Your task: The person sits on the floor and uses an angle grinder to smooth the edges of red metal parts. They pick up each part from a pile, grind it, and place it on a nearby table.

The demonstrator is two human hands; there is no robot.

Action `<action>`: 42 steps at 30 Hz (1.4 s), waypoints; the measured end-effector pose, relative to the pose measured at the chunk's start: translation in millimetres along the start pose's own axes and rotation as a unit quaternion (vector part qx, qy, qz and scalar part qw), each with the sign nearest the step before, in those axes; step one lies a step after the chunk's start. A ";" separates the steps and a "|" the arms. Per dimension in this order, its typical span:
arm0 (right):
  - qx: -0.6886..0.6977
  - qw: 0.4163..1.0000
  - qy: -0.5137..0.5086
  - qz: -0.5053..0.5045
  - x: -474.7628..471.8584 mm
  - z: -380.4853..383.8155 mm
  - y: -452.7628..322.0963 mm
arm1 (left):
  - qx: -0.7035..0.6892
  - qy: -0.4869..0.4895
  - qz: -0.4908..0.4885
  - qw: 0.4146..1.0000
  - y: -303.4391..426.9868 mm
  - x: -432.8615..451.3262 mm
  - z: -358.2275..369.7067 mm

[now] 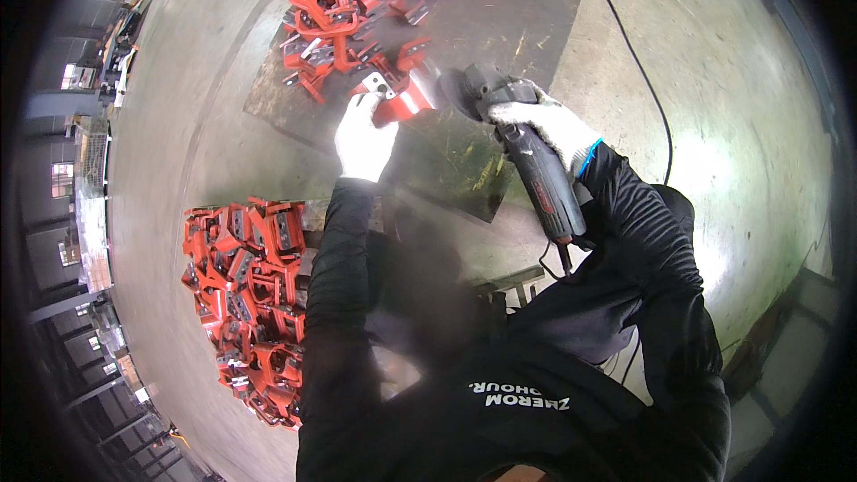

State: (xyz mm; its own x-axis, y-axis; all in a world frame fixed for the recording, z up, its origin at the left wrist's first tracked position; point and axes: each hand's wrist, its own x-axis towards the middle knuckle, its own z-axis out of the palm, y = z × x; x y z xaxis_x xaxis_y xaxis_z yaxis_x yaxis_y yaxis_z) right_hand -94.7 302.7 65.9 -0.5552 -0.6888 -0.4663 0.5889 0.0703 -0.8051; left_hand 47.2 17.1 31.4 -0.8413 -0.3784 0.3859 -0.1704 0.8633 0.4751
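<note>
My left hand (pixel 367 137), in a white glove, grips a red metal bracket (pixel 406 104) by its bare-metal end plate, which has holes in it. My right hand (pixel 542 122), also white-gloved with a blue cuff edge, is closed around the front of a dark angle grinder (pixel 543 181). The grinder's disc (pixel 462 94) faces the right side of the bracket; blur hides whether they touch. A cord leaves the tool's rear end. Just beyond the held bracket, a heap of similar red brackets (pixel 335 20) lies on a dark metal plate (pixel 522 33).
Another heap of red brackets (pixel 248 301) is at my lower left, beside my left arm. A black cable (pixel 636 60) runs across the concrete floor (pixel 723 80) on the right. Shelving and stacked goods (pixel 94 214) line the far left.
</note>
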 end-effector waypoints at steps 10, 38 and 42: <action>-0.019 0.999 0.044 -0.016 -0.5 7.9 -3.8 | -0.051 0.047 -0.126 0.990 -10.3 2.2 9.5; -0.058 0.991 0.106 -0.065 20.3 8.8 3.2 | -0.533 -0.114 -0.289 0.787 34.9 -30.5 -3.1; -0.162 0.955 0.155 -0.193 15.4 26.9 0.3 | -0.493 -0.138 -0.234 0.826 23.4 -33.9 10.4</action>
State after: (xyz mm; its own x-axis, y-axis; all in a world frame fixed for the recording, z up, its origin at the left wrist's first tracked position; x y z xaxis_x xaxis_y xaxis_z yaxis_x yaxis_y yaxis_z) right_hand -87.2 272.7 68.4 -0.8712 -0.4648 -0.1581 0.1209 0.1089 -0.9867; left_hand 66.5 53.6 21.2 -0.9096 -0.3860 -0.1535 -0.1240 -0.1006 0.9872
